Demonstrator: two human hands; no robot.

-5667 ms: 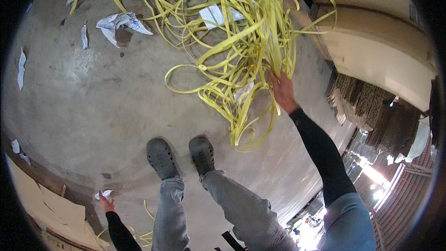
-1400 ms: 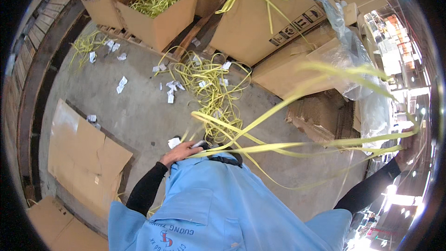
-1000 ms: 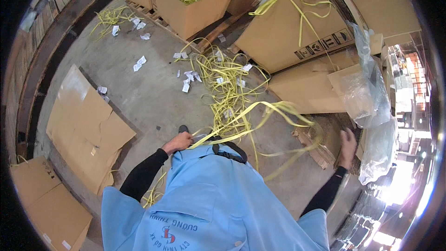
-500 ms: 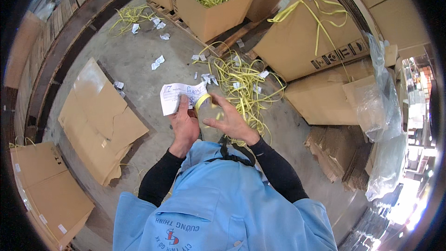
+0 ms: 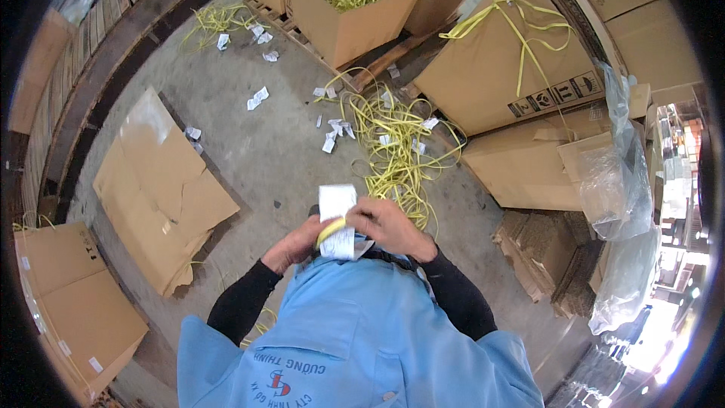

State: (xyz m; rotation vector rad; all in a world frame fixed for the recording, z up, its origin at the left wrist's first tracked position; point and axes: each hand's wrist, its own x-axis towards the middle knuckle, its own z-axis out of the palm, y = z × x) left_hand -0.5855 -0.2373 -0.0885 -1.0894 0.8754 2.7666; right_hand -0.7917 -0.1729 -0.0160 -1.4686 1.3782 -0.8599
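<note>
Close to my body, a white sheet of paper (image 5: 337, 198) with writing on it stands between my two hands, bent or folded. A short yellow strap (image 5: 330, 231) curves across its front. My left hand (image 5: 293, 243) is closed on the paper's left side, its fingertips partly hidden by paper and strap. From the right, my right hand (image 5: 389, 225) has its fingers curled together against the paper, at the upper end of the yellow strap.
Loose yellow strapping (image 5: 400, 151) lies tangled ahead, with paper scraps (image 5: 258, 98) around it. An open carton (image 5: 362, 26) full of strapping stands beyond. A flat cardboard sheet (image 5: 162, 196) lies left; large cartons (image 5: 513, 68) and clear plastic film (image 5: 615, 196) stand right.
Both hands have come down toward my body with the paper. The sheet, spread out before, is now narrower and upright, and the yellow strap has moved across it. My right hand's fingers have closed.
</note>
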